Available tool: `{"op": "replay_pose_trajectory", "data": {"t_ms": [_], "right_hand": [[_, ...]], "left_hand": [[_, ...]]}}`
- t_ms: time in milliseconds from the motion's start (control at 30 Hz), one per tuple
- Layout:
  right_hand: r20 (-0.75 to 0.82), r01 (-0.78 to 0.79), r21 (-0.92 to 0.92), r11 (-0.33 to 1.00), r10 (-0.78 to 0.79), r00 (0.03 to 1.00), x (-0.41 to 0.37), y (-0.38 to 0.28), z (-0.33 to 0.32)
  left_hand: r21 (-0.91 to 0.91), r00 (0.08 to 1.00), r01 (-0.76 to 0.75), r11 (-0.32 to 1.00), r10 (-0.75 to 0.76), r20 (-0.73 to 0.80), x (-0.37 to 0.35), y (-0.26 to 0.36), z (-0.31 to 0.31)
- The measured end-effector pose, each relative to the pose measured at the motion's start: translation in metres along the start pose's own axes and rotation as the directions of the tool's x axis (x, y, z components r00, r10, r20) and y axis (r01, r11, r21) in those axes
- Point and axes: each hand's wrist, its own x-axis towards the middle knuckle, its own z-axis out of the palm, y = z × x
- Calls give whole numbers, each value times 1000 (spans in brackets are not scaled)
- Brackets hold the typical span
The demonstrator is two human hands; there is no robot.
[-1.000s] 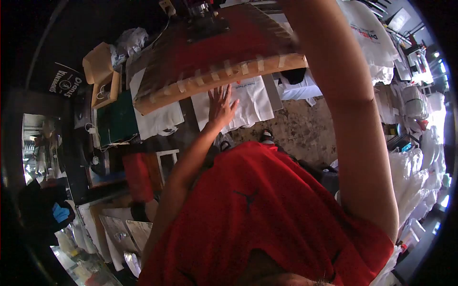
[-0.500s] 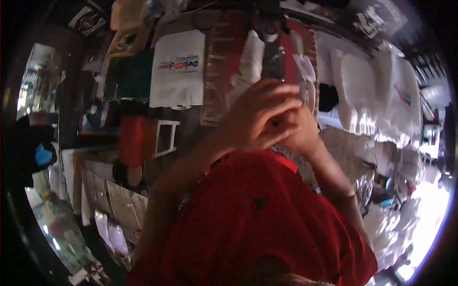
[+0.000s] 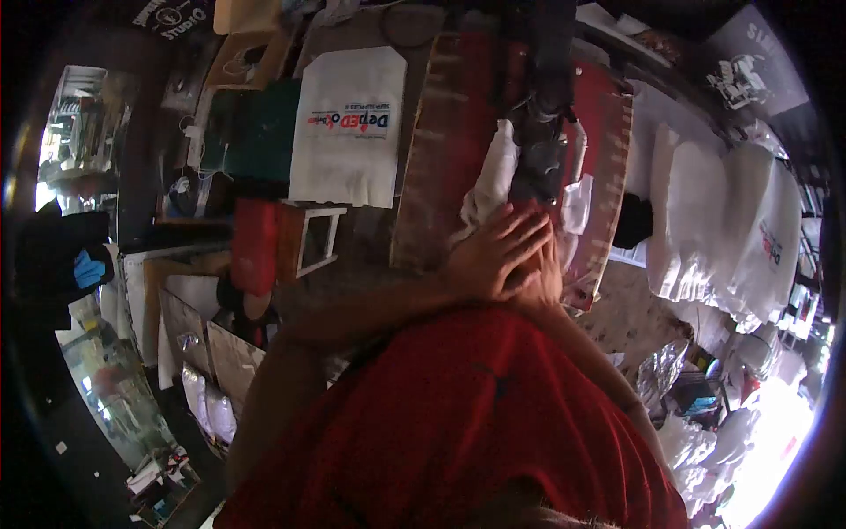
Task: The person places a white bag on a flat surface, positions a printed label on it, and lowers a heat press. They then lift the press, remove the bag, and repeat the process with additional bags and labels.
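Note:
My left hand (image 3: pixel 493 256) lies across my right hand (image 3: pixel 546 273), the two touching in front of my red shirt (image 3: pixel 493 397). The left fingers are stretched out and point up and to the right. Those of the right hand also look straight, though partly hidden beneath the left. I see nothing held between them. Just beyond my fingers stands a dark machine (image 3: pixel 539 159) on a red-topped table (image 3: pixel 449 132). A crumpled white cloth (image 3: pixel 496 172) lies to its left, and a small white piece (image 3: pixel 577 203) is at its right.
A flat white printed bag (image 3: pixel 348 167) lies left of the table, beside a dark green panel (image 3: pixel 256 132). White printed bags (image 3: pixel 692 220) hang or lie in a stack at the right. A red-seated stool (image 3: pixel 256 247) stands to the left, and an open cardboard box (image 3: pixel 247 57) sits farther back.
My hands have come lower and closer to my body, and the left fingers have straightened from a curled clasp. The view has shifted, so the table appears farther right and is less blurred.

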Motion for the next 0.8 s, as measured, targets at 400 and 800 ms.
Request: {"op": "replay_pose_trajectory", "data": {"t_ms": [400,800], "right_hand": [[-181,14,6,1000,-13,983,9,7,34],[289,-309,640,704,152,945,-114,40,-69]], "left_hand": [[-266,949,-94,959,5,-315,-7,-23,19],[-911,33,410,38,-999,-27,-290,-236,-85]]}}
